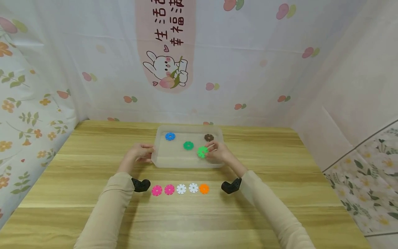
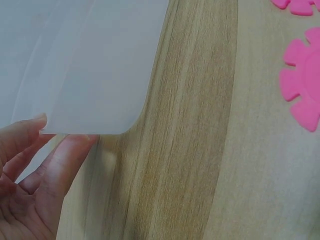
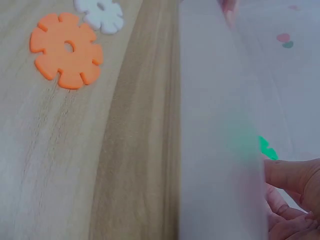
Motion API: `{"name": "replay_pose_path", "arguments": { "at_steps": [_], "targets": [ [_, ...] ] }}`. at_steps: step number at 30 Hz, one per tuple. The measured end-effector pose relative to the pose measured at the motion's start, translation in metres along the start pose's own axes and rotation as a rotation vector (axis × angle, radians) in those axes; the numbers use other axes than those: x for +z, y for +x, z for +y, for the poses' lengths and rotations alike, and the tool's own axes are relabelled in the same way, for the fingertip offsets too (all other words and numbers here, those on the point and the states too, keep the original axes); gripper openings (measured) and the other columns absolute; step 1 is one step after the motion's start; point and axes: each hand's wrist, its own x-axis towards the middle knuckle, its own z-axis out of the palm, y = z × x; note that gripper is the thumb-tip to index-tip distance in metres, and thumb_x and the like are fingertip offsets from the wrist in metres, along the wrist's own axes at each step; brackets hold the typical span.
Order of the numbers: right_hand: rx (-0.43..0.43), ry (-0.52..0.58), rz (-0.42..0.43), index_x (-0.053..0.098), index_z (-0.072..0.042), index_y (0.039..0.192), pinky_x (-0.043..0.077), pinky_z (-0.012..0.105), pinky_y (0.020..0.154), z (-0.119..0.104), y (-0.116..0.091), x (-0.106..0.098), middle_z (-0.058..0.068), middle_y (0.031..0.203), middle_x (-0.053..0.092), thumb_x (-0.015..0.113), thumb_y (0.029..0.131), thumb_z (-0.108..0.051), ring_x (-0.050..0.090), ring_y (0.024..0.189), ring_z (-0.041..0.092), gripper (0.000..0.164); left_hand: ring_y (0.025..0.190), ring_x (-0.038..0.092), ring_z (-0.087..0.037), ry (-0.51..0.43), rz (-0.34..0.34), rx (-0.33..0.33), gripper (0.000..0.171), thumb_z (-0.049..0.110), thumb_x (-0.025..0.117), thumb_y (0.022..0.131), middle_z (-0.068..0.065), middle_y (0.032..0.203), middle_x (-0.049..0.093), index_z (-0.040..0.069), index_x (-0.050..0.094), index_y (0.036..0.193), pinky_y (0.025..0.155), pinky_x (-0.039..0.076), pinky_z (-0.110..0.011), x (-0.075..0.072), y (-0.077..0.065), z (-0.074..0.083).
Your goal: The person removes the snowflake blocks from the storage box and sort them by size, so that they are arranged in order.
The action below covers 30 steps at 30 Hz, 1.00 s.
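Now the right grip point(image 1: 216, 152) pinches the light green disc point(image 1: 202, 152), which is at its left side, over the near right part of the tray point(image 1: 174, 157); the left grip point(image 1: 141, 153) holds the tray's left edge.

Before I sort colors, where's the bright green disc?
In the head view, the right hand holds the bright green notched disc at the right side of the plastic tray, near the brown disc.

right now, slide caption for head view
Left hand gripping a translucent tray, right hand holding a light-green notched disc, five others rowed in front.
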Motion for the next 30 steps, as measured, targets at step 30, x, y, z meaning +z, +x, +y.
{"name": "replay_pose_path", "arguments": {
  "at_steps": [30],
  "targets": [
    [-0.013,-0.087,-0.274,0.062,0.006,0.104,0.055,0.033,0.070,-0.006,-0.052,-0.029,0.006,0.085,0.065,0.065,0.082,-0.006,0.059,0.072,0.012,0.025,0.068,0.061,-0.004,-0.018,-0.037,-0.002,0.046,0.009,0.048,0.094,-0.003,0.085,0.066,-0.009,0.036,0.135,0.065,0.055,-0.022,-0.002,-0.002,0.003]
  ]
}}
